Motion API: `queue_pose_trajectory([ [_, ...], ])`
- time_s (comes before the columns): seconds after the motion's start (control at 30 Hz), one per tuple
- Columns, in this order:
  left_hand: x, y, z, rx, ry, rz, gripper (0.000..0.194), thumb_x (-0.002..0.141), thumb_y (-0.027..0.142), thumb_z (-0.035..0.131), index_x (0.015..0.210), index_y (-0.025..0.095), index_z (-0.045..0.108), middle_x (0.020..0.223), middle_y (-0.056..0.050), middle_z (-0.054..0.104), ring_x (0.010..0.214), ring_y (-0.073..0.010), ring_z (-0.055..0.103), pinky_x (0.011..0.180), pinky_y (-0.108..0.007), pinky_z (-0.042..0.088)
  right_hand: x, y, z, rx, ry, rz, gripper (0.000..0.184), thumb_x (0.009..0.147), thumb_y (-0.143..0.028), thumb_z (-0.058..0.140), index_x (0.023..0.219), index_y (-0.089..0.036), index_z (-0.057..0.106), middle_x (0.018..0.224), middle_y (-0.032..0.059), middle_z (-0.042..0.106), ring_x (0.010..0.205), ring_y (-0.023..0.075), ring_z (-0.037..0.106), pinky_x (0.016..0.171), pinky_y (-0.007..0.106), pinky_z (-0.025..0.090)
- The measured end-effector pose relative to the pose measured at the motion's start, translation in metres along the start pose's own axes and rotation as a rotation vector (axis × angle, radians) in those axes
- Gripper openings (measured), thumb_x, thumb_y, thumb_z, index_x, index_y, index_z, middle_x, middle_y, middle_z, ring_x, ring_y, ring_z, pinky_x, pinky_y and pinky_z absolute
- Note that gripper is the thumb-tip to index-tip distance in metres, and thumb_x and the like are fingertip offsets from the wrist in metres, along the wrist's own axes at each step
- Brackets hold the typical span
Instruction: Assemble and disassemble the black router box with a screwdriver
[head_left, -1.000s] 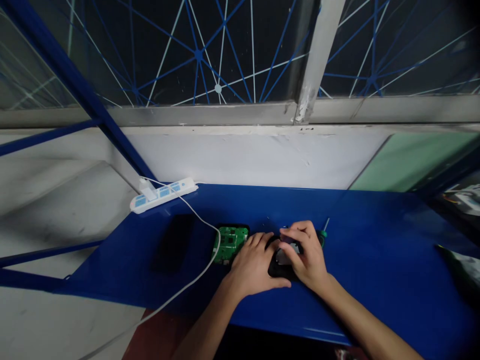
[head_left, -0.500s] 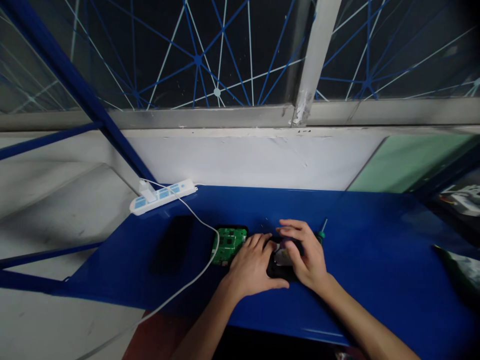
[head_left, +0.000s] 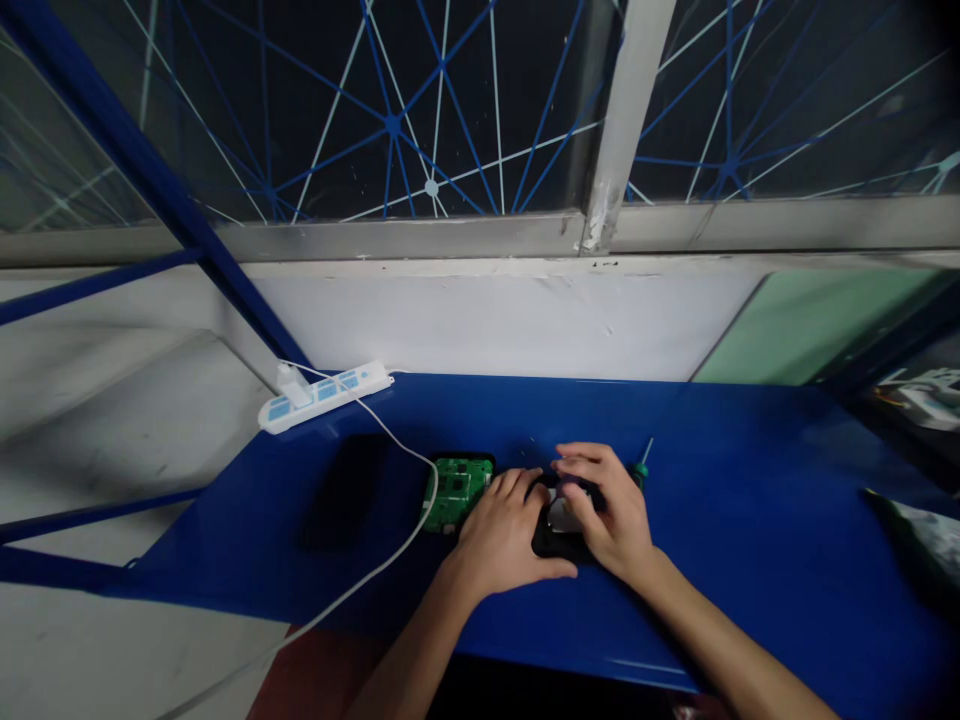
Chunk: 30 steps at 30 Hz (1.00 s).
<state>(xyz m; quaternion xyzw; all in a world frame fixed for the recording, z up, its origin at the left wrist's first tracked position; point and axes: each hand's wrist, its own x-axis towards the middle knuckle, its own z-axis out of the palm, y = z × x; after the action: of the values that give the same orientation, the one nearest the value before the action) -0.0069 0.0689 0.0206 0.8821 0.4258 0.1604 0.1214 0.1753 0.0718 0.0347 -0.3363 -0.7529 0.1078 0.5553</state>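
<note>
A small black device [head_left: 553, 540] with a grey metal part in its middle lies on the blue table [head_left: 750, 520]. My left hand [head_left: 501, 535] rests on its left side, fingers curled over the edge and thumb along the front. My right hand [head_left: 611, 510] covers its right side, fingers bent down onto the grey part. What the fingertips pinch, if anything, is hidden. Just left of my left hand lies a green circuit board [head_left: 454, 492] in a black shell.
A green-handled screwdriver [head_left: 641, 464] lies behind my right hand. A black flat cover [head_left: 346, 490] lies further left. A white power strip [head_left: 324, 395] sits at the back left, its white cable [head_left: 390, 560] running off the front edge. A window wall stands behind.
Both hands stay on the black device; the right fingers shift slightly over the grey part. The view drifts a little.
</note>
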Motion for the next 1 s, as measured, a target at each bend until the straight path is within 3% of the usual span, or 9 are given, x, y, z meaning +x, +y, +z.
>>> queue_pose_trajectory([
  [0.2,-0.0008,-0.0004,0.0018,0.005,0.010,-0.003,0.094,0.060,0.068,0.086,0.132,0.019,0.049,0.138,-0.014,0.056,0.126,-0.0343,0.051,0.110,-0.050,0.040,0.0024,-0.0002,0.0026,-0.122,0.060,-0.030,0.028,0.089,-0.015,0.069,0.113,-0.027,0.068,0.094,0.0063,0.058,0.084,0.0194,0.062,0.065,0.035,0.057],
  [0.33,-0.0002,0.0001,-0.0018,0.001,-0.007,0.000,0.089,0.062,0.069,0.083,0.129,0.021,0.051,0.140,-0.014,0.054,0.128,-0.0351,0.050,0.110,-0.050,0.040,0.0028,-0.0021,0.0018,-0.052,0.039,-0.020,0.044,0.091,-0.007,0.061,0.130,-0.028,0.059,0.101,0.0076,0.067,0.091,0.0201,0.066,0.075,0.037,0.059],
  [0.47,0.0002,0.0001,-0.0027,-0.006,-0.012,0.004,0.082,0.063,0.069,0.083,0.123,0.021,0.054,0.140,-0.013,0.054,0.130,-0.0351,0.048,0.111,-0.050,0.038,0.0006,-0.0002,-0.0007,0.016,-0.025,0.068,0.041,0.097,-0.008,0.044,0.132,-0.026,0.054,0.118,0.0105,0.068,0.105,0.0221,0.067,0.085,0.041,0.058],
  [0.6,-0.0004,-0.0009,0.0003,-0.021,-0.007,0.003,0.083,0.064,0.069,0.082,0.126,0.023,0.052,0.142,-0.012,0.053,0.130,-0.0357,0.048,0.110,-0.052,0.038,-0.0006,0.0032,-0.0006,-0.045,0.008,0.046,0.028,0.095,-0.015,0.055,0.120,-0.024,0.061,0.114,0.0112,0.064,0.104,0.0244,0.064,0.083,0.043,0.058],
  [0.73,-0.0012,-0.0015,0.0018,-0.015,-0.001,-0.002,0.092,0.062,0.069,0.083,0.133,0.022,0.048,0.141,-0.013,0.053,0.129,-0.0353,0.049,0.109,-0.050,0.040,0.0008,0.0028,0.0021,-0.123,0.076,-0.007,0.031,0.089,-0.012,0.067,0.116,-0.027,0.065,0.097,0.0070,0.061,0.088,0.0208,0.062,0.071,0.036,0.057],
  [0.87,-0.0012,-0.0007,-0.0001,-0.009,-0.002,0.004,0.085,0.064,0.070,0.082,0.127,0.022,0.051,0.139,-0.012,0.055,0.129,-0.0350,0.049,0.109,-0.050,0.039,0.0012,0.0009,0.0022,-0.052,0.063,0.021,0.046,0.091,-0.007,0.060,0.132,-0.028,0.057,0.102,0.0069,0.065,0.089,0.0195,0.067,0.075,0.036,0.058],
  [1.0,-0.0004,0.0001,-0.0016,-0.013,-0.001,0.006,0.080,0.065,0.071,0.080,0.122,0.022,0.053,0.138,-0.013,0.055,0.129,-0.0357,0.049,0.108,-0.051,0.040,-0.0006,0.0015,0.0000,0.035,-0.011,0.066,0.040,0.098,-0.009,0.042,0.132,-0.026,0.055,0.118,0.0102,0.067,0.104,0.0226,0.068,0.086,0.042,0.058],
])
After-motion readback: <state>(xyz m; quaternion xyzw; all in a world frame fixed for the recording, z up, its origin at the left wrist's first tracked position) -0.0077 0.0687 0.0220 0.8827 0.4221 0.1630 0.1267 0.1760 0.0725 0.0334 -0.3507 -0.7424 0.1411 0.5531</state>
